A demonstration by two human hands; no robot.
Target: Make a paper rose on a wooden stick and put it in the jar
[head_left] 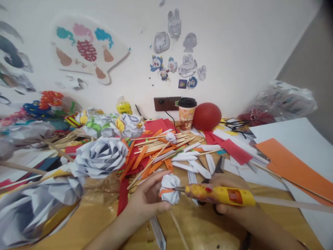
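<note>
My left hand (148, 198) pinches a small white paper flower bud (170, 187) with an orange strip at its base, mounted on a thin wooden stick (178, 227) that runs down toward me. My right hand (229, 201) grips a yellow glue gun (221, 195) lying level, its metal nozzle touching the bud's right side. A translucent glue stick (291, 203) juts out of the gun's back to the right. Black-handled scissors (217, 166) lie on the table just beyond my right hand.
Large white paper roses (100, 156) crowd the left side. Wooden sticks and orange and white paper strips (161, 152) litter the middle. A lidded paper cup (186, 114) and a red ball (206, 116) stand by the wall. Orange and white sheets (293, 166) lie at right.
</note>
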